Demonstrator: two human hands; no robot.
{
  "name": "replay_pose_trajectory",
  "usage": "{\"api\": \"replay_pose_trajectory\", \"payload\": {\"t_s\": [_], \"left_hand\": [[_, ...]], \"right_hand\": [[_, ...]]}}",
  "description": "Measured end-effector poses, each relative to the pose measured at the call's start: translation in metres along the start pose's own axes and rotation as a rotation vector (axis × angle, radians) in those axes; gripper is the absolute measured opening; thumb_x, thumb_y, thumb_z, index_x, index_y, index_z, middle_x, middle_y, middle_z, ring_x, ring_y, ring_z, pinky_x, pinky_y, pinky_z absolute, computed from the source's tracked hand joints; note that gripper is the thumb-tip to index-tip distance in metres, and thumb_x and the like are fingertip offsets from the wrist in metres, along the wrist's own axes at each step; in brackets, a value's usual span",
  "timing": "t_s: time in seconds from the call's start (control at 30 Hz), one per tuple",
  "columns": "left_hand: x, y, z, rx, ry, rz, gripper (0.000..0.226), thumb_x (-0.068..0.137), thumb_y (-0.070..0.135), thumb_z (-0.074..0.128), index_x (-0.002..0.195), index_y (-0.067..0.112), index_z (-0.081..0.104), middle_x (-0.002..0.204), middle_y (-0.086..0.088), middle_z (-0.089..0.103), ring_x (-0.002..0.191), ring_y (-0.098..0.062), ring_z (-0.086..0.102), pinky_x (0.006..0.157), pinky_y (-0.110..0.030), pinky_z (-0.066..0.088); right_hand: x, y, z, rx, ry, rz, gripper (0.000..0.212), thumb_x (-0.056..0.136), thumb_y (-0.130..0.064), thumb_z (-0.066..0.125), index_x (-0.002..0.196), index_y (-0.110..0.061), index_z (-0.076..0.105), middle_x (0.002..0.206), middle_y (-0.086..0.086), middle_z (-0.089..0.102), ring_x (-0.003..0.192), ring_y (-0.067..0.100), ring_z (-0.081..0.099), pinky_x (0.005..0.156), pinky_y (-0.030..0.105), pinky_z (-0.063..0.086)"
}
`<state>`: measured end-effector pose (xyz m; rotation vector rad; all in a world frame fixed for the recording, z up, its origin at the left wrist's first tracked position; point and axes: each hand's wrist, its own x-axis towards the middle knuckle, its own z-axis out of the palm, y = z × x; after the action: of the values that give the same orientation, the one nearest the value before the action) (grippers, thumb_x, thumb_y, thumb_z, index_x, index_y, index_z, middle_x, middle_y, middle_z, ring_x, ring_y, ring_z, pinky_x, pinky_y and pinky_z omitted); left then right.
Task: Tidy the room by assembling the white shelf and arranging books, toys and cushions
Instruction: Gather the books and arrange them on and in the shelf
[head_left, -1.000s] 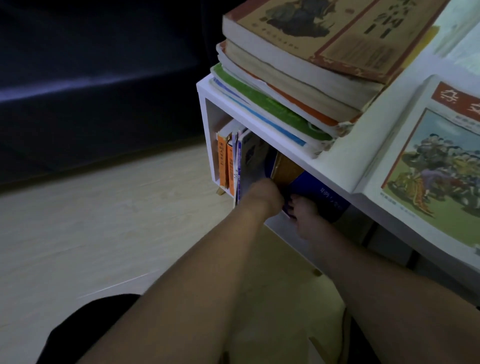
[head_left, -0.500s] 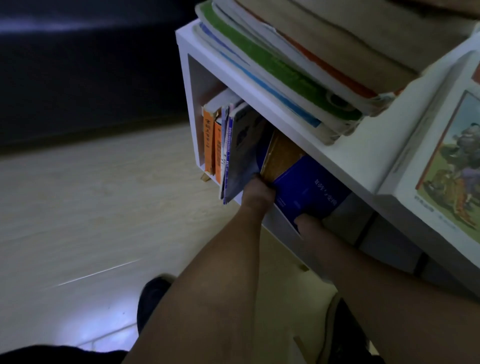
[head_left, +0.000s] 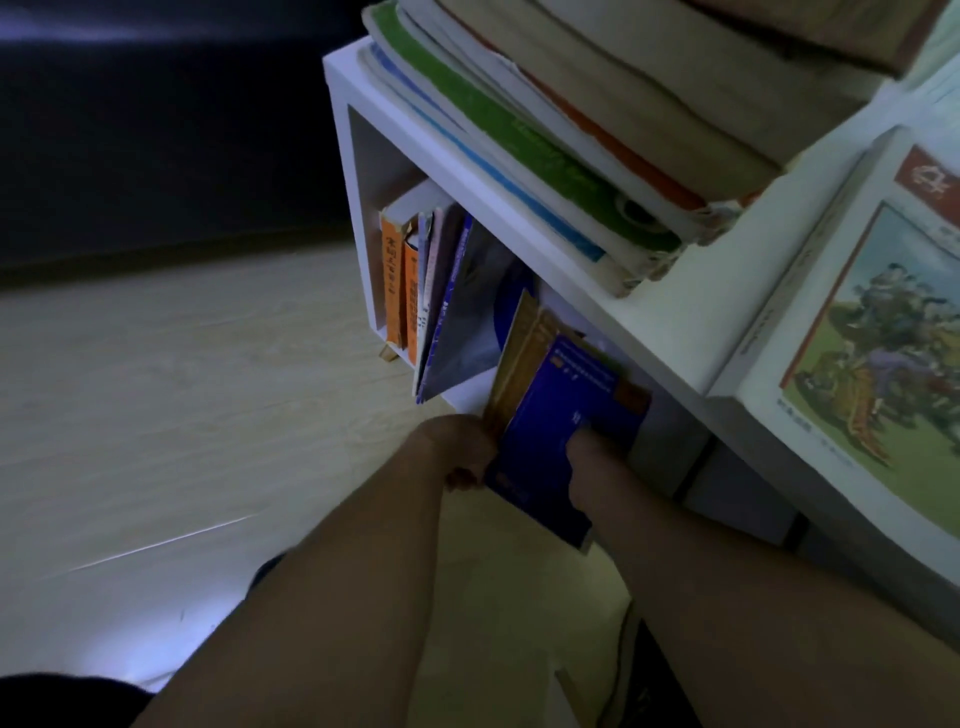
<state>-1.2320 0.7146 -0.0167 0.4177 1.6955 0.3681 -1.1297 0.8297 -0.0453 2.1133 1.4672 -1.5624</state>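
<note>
Both hands grip a dark blue paperback book (head_left: 558, 436) at the white shelf's (head_left: 519, 228) open front edge. The left hand (head_left: 460, 452) pinches its left edge; the right hand (head_left: 589, 457) curls over its cover.

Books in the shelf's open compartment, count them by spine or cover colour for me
Orange books: 2
Pale or grey, leaning: about 3, too blurred to be sure
Tan book: 1
Blue book: 1
Total: about 7
</note>
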Motion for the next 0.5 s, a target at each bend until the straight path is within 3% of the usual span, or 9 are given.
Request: {"api": "replay_pose_trajectory", "payload": {"t_s": [0.03,0.1,0.17,0.23,0.33,0.4,0.5], "left_hand": [[0.000,-0.004,-0.001,0.004,-0.036,-0.023,0.016,0.096,0.003,0.047,0.083,0.007,0.055,0.079,-0.006,0.055,0.068,-0.016,0.054,0.061,-0.024,0.048],[0.010,-0.004,0.002,-0.123,0.094,0.131,0.014,0.089,0.004,0.049,0.099,0.004,0.058,0.092,-0.012,0.063,0.086,-0.026,0.062,0.076,-0.036,0.054],[0.027,-0.005,0.008,-0.197,0.315,0.208,0.052,0.073,0.022,0.057,0.122,0.006,0.055,0.113,-0.014,0.065,0.107,-0.032,0.061,0.093,-0.048,0.050],[0.073,-0.020,0.023,-0.194,0.355,0.213,0.068,0.071,0.031,0.060,0.134,0.011,0.046,0.123,-0.012,0.061,0.114,-0.031,0.058,0.099,-0.051,0.046],[0.059,-0.007,0.017,-0.183,0.351,0.276,0.063,0.073,0.027,0.051,0.132,0.005,0.049,0.126,-0.017,0.059,0.117,-0.035,0.055,0.102,-0.051,0.043],[0.023,0.009,0.005,-0.190,0.373,0.281,0.046,0.085,0.012,0.049,0.129,0.001,0.047,0.125,-0.020,0.057,0.116,-0.037,0.053,0.099,-0.042,0.042],[0.007,0.023,-0.006,-0.178,0.469,0.260,0.039,0.094,0.001,0.043,0.132,0.006,0.040,0.129,-0.019,0.054,0.118,-0.037,0.051,0.090,-0.037,0.041]], "right_hand": [[0.001,0.007,0.002,-0.016,-0.002,0.010,0.041,0.101,-0.027,0.034,0.135,-0.007,0.047,0.133,0.015,0.052,0.120,0.035,0.051,0.101,0.044,0.044],[0.000,0.013,0.002,-0.060,0.079,0.050,0.039,0.098,-0.036,0.036,0.122,-0.012,0.055,0.115,0.013,0.059,0.101,0.035,0.057,0.091,0.046,0.049],[0.008,0.018,0.001,-0.136,0.120,0.004,0.036,0.099,-0.036,0.033,0.116,-0.013,0.056,0.108,0.012,0.058,0.089,0.030,0.055,0.081,0.040,0.048],[0.011,0.017,0.000,-0.097,0.131,-0.009,0.037,0.098,-0.036,0.034,0.114,-0.012,0.057,0.100,0.011,0.058,0.078,0.026,0.053,0.072,0.036,0.045],[0.009,0.004,-0.005,0.045,0.019,-0.060,0.024,0.099,-0.028,0.039,0.092,-0.014,0.058,0.082,0.005,0.057,0.068,0.020,0.054,0.066,0.028,0.046],[0.002,-0.010,-0.009,0.225,-0.097,-0.109,0.021,0.098,-0.014,0.041,0.083,-0.016,0.055,0.081,0.004,0.058,0.068,0.018,0.055,0.060,0.026,0.044],[-0.008,-0.027,-0.004,0.402,-0.126,-0.104,0.016,0.093,-0.011,0.046,0.095,-0.009,0.061,0.081,0.010,0.063,0.068,0.027,0.058,0.059,0.030,0.046]]}}
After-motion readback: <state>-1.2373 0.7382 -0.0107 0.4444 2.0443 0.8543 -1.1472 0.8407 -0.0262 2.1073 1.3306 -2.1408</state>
